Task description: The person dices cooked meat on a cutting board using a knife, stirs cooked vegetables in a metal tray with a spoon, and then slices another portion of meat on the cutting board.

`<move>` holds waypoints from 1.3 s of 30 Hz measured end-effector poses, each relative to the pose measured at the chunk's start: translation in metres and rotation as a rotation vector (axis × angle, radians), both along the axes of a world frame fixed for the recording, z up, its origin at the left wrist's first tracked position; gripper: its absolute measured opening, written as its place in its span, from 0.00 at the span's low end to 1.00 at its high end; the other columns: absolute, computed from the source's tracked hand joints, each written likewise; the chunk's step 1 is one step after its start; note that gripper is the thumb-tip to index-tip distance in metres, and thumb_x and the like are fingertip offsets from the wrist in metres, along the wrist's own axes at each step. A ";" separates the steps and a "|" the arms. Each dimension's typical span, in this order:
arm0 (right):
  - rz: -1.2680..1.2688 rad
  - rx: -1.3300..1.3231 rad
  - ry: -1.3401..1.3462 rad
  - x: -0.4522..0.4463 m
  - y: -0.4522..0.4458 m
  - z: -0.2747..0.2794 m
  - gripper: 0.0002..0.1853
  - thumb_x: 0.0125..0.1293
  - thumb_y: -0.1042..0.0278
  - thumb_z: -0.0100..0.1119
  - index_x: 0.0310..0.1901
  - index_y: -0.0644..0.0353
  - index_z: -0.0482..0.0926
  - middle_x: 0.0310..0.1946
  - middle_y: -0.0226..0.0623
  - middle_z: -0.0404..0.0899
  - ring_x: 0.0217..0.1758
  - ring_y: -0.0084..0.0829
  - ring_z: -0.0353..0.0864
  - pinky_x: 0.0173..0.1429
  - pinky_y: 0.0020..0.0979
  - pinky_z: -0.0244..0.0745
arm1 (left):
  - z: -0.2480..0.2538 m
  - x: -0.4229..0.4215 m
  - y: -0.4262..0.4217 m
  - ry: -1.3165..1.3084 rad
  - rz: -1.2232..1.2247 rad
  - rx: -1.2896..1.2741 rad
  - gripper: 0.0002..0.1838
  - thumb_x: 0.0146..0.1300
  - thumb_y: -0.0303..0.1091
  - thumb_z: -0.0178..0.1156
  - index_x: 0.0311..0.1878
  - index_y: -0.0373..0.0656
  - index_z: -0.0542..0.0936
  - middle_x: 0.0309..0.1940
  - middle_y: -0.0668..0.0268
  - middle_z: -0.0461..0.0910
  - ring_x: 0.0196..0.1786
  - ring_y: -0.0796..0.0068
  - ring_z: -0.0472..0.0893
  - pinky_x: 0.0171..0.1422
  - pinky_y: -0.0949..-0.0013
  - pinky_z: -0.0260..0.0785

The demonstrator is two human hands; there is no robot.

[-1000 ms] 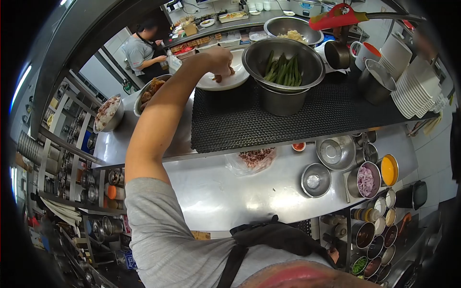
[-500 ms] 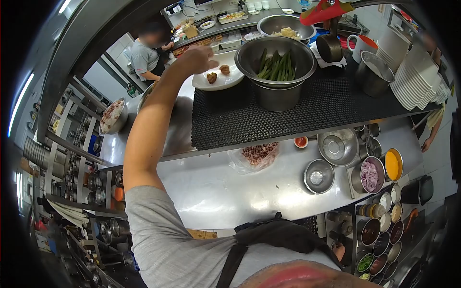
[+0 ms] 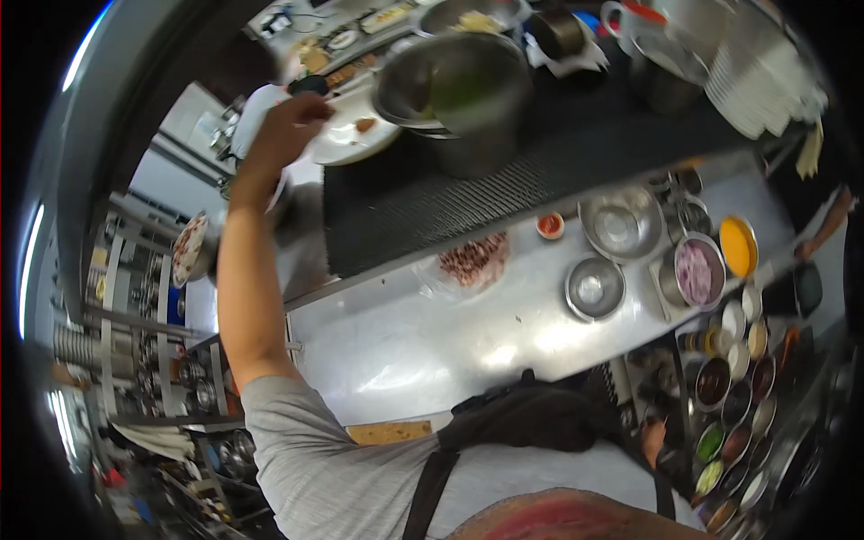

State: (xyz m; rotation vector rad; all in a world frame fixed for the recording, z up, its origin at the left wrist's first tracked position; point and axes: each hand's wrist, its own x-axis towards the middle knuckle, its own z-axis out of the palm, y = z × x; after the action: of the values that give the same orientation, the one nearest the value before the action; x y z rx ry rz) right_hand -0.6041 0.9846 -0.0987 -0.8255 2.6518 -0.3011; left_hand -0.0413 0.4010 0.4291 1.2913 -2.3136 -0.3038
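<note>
Hanging by the nine-o'clock rim of the white dish (image 3: 344,148), the left hand (image 3: 297,129) has bent fingers; I cannot tell whether they hold anything. A brown food piece (image 3: 364,125) lies on the dish, at eleven o'clock in view. The right hand (image 3: 652,441) shows partly at four o'clock, its grip unclear.
</note>
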 end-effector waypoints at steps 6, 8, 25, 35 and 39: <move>-0.120 0.127 -0.168 0.035 -0.031 0.061 0.16 0.60 0.70 0.62 0.49 0.66 0.82 0.47 0.53 0.82 0.55 0.52 0.80 0.57 0.45 0.75 | -0.016 -0.021 0.161 0.478 -0.199 0.175 0.14 0.60 0.27 0.54 0.48 0.34 0.79 0.45 0.56 0.82 0.40 0.74 0.79 0.44 0.74 0.70; -0.164 0.131 -0.177 0.031 -0.013 0.032 0.16 0.60 0.71 0.61 0.51 0.64 0.81 0.48 0.53 0.82 0.56 0.52 0.79 0.58 0.45 0.74 | -0.045 -0.043 0.189 0.195 -0.397 0.397 0.14 0.57 0.23 0.53 0.46 0.33 0.79 0.40 0.56 0.83 0.37 0.73 0.82 0.39 0.72 0.72; -0.553 -0.119 -0.382 0.060 0.007 0.092 0.12 0.65 0.69 0.56 0.47 0.63 0.83 0.40 0.51 0.85 0.45 0.52 0.84 0.48 0.43 0.76 | -0.415 -0.305 -0.016 -0.085 -0.156 0.198 0.13 0.57 0.38 0.61 0.40 0.41 0.86 0.39 0.49 0.84 0.45 0.51 0.84 0.54 0.56 0.75; -0.560 0.044 -0.361 0.106 0.146 0.027 0.13 0.64 0.74 0.53 0.48 0.69 0.81 0.22 0.42 0.81 0.17 0.30 0.80 0.22 0.32 0.74 | -0.439 -0.332 -0.023 -0.329 -0.043 0.247 0.12 0.59 0.34 0.60 0.43 0.40 0.85 0.40 0.50 0.85 0.48 0.52 0.83 0.58 0.57 0.74; -0.684 0.014 -0.409 0.092 0.116 0.052 0.15 0.65 0.74 0.53 0.51 0.70 0.80 0.29 0.42 0.83 0.22 0.28 0.82 0.25 0.31 0.75 | -0.448 -0.334 -0.023 -0.265 -0.004 0.301 0.12 0.54 0.39 0.67 0.38 0.43 0.86 0.40 0.52 0.85 0.47 0.55 0.84 0.53 0.58 0.75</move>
State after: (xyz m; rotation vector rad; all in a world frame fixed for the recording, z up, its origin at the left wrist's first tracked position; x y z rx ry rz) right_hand -0.5120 1.1009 -0.0469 0.1730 2.4400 -0.5458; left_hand -0.3753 0.3781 -0.0192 1.5520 -2.5641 -0.5272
